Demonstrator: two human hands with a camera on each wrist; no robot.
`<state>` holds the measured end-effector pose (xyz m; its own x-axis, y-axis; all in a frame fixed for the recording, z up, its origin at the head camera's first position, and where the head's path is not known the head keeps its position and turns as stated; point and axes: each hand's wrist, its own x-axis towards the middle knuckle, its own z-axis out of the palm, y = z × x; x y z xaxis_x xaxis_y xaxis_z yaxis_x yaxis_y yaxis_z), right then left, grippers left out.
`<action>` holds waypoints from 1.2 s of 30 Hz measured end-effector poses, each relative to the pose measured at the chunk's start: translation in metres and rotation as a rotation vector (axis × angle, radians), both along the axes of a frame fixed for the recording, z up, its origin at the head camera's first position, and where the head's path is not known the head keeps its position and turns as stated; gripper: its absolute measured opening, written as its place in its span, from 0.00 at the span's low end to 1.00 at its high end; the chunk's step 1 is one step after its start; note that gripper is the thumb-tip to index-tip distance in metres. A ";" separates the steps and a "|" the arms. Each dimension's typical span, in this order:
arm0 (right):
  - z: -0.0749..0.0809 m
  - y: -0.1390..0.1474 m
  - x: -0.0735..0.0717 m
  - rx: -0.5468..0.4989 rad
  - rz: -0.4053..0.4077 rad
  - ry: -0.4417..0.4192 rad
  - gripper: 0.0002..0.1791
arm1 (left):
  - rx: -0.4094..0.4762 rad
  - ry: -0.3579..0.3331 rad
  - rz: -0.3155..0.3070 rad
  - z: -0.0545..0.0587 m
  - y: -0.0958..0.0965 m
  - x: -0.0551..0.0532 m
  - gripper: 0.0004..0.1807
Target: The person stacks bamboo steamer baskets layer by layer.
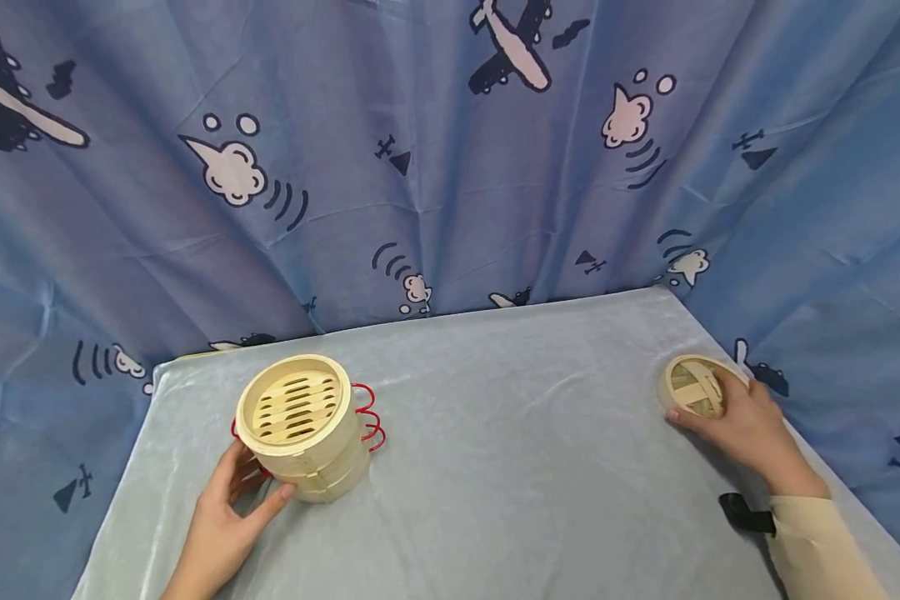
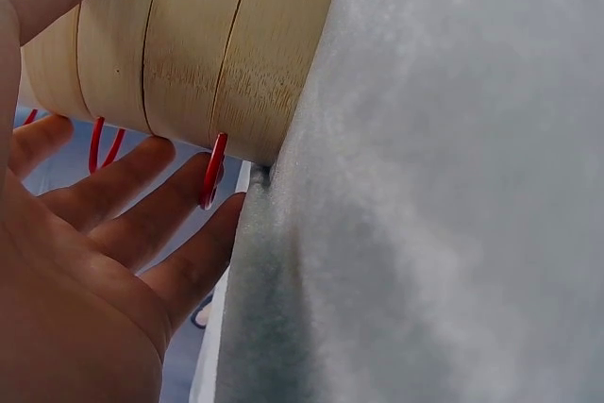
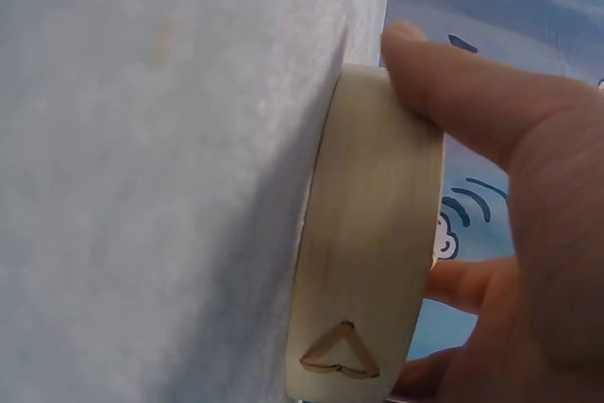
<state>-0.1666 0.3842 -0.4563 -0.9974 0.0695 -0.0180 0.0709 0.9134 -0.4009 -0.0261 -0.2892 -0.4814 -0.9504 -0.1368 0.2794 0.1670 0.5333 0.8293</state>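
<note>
A stack of round bamboo steamer baskets point(image 1: 311, 467) stands at the left of the cloth-covered table, with red loops point(image 1: 371, 417) down its sides. Slotted slats show inside its top tier. My left hand point(image 1: 228, 508) is spread around the stack's near left side, thumb at the front wall. Its extended fingers point(image 2: 142, 195) reach along the wall beside the red loops. Far to the right, my right hand point(image 1: 750, 425) holds a small bamboo steamer lid point(image 1: 693, 392) with a woven top. The thumb lies at the lid's edge, and other fingers reach around its far side.
Pale grey-blue cloth covers the table point(image 1: 495, 450) between both hands. A blue curtain point(image 1: 435, 167) with airplane prints hangs behind the table and along its sides. A black strap point(image 1: 746, 512) sits at my right wrist.
</note>
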 end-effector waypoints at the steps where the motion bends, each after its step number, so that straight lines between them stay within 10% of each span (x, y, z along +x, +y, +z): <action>1: 0.000 0.000 0.001 0.003 -0.003 0.003 0.67 | 0.003 -0.003 0.000 -0.001 0.000 0.001 0.49; 17: 0.001 -0.007 0.006 0.053 0.008 0.013 0.66 | -0.010 0.033 -0.012 -0.003 -0.001 -0.003 0.51; 36: 0.027 -0.151 0.006 -0.006 0.365 0.139 0.59 | 0.026 0.047 -0.026 0.004 0.003 0.003 0.48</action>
<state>-0.1606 0.2333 -0.4291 -0.9494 -0.2905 0.1197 -0.3141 0.8661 -0.3889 -0.0235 -0.2862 -0.4769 -0.9395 -0.1203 0.3207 0.2195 0.5071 0.8334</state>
